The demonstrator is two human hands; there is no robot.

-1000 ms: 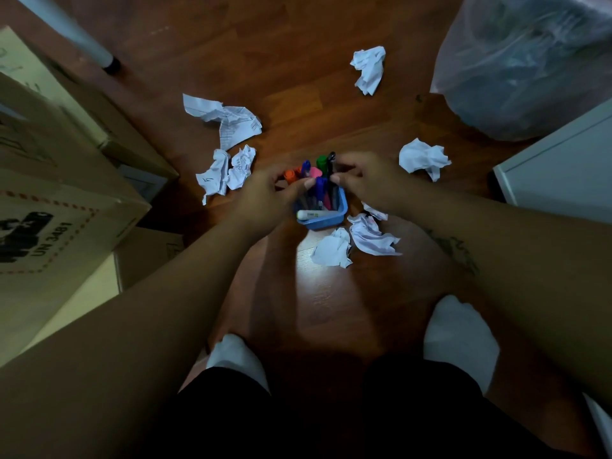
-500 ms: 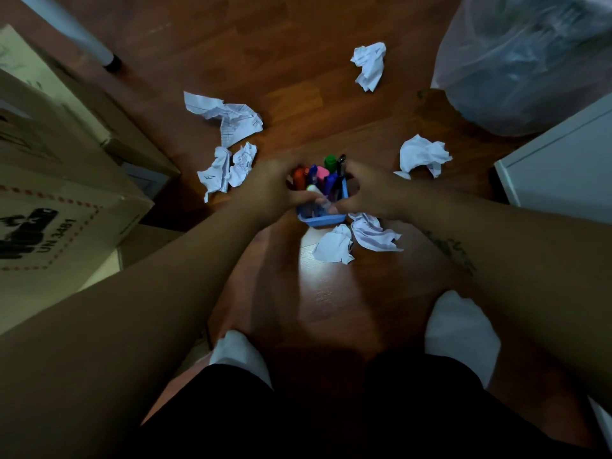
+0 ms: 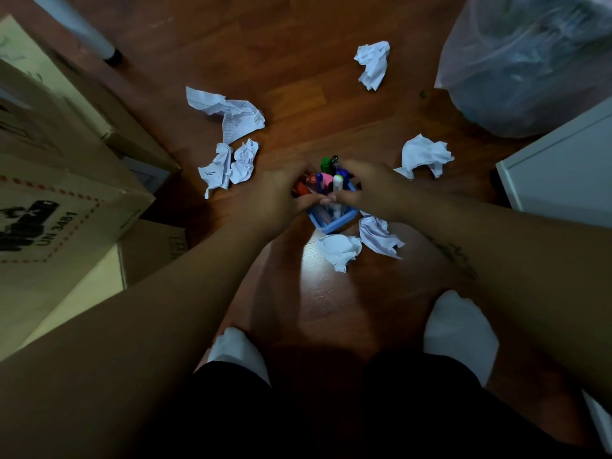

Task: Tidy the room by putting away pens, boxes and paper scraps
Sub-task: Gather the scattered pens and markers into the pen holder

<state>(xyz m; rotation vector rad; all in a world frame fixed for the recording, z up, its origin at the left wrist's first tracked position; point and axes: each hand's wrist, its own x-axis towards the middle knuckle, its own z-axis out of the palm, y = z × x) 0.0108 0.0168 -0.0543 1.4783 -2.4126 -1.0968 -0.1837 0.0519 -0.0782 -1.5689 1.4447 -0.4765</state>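
A small blue pen holder (image 3: 334, 222) stands on the wooden floor, filled with several coloured markers (image 3: 326, 180). My left hand (image 3: 281, 193) curls round the bundle of markers from the left and my right hand (image 3: 371, 190) curls round it from the right, thumbs meeting at the front. Crumpled paper scraps lie around: two just in front of the holder (image 3: 341, 250), one to the right (image 3: 425, 155), one farther back (image 3: 374, 62), and a cluster to the left (image 3: 231, 127). Stacked cardboard boxes (image 3: 59, 200) stand at the left.
A large translucent plastic bag (image 3: 530, 61) sits at the upper right. A white cabinet (image 3: 563, 173) stands at the right edge. A white furniture leg (image 3: 86, 34) is at the upper left. My feet in white socks (image 3: 460, 329) are below the holder.
Both hands have closed in round the markers in the holder. The white marker that lay across the holder's front now stands upright among the others.
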